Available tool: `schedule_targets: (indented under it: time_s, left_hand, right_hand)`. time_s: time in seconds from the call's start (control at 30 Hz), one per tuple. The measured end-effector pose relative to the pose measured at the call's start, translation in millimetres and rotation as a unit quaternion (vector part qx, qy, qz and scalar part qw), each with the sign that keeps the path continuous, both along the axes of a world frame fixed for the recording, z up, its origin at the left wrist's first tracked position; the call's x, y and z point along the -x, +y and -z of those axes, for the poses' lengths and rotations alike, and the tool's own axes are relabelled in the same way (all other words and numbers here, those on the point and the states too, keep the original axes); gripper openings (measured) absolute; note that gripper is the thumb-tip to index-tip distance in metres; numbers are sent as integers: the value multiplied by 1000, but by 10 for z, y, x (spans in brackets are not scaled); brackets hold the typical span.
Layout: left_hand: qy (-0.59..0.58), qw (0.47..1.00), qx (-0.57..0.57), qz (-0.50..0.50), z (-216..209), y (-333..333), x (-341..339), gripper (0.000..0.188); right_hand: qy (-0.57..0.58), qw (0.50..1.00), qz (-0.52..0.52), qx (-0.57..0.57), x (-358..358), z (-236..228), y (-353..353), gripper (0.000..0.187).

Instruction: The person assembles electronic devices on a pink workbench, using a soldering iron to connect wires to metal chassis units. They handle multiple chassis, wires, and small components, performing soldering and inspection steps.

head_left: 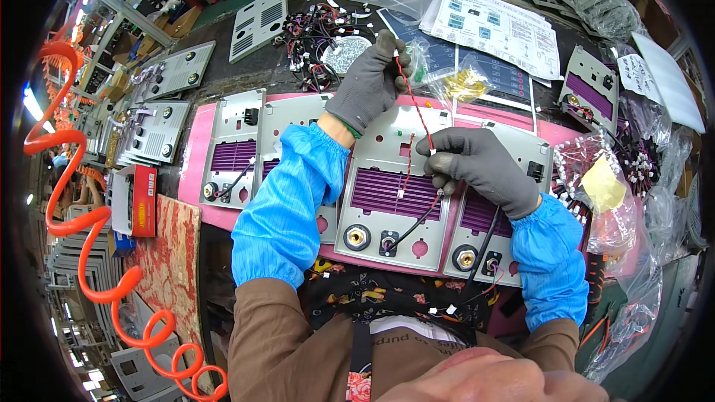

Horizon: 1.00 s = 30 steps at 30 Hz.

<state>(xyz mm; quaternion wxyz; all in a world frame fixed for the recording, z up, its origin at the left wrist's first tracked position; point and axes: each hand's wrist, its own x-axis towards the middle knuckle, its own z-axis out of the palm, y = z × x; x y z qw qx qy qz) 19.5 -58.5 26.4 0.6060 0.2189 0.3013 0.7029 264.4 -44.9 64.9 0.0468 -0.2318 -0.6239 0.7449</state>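
My left hand (366,89), in a grey glove, is raised over the far part of the middle metal panel (363,141). Its fingers pinch the upper end of a red-and-black twisted wire (418,109). At the wire's lower end, by a small white connector, the gloved fingers of my right hand (484,167) are closed. A black cable (414,231) runs from a socket on the panel to a white plug at my right fingertips; whether they grip that plug I cannot tell. Another short red wire (408,167) with a white plug lies across the purple slotted vent (372,192).
Similar grey panels flank the middle one on a pink mat (195,141). Beyond lie a tangled wire heap (316,41), printed sheets (495,26) and a bag of yellow parts (467,85). Bagged white-plug wires (585,160) sit right. A coiled orange hose (97,294) hangs left.
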Motion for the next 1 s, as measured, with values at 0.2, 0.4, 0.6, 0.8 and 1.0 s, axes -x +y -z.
schedule_targets:
  time_s: [0.2,0.4,0.6,0.8,1.0]
  left_hand:
    - [-5,1000,-2,-2,-16,-8,-5,37]
    - [-10,1000,0,6,0,8,4,38]
    - [6,1000,-16,13,51,14,34,41]
    - [8,1000,-14,8,14,-3,8,39]
    - [5,1000,-5,-6,-16,-18,-16,39]
  right_hand:
    - [-2,1000,-6,4,1,-2,6,33]
    - [-3,1000,-4,0,5,-13,1,33]
    - [-7,1000,-2,-1,5,-28,-3,32]
    - [-13,1000,4,3,11,-40,-16,32]
    - [-9,1000,1,-2,9,-23,-7,32]
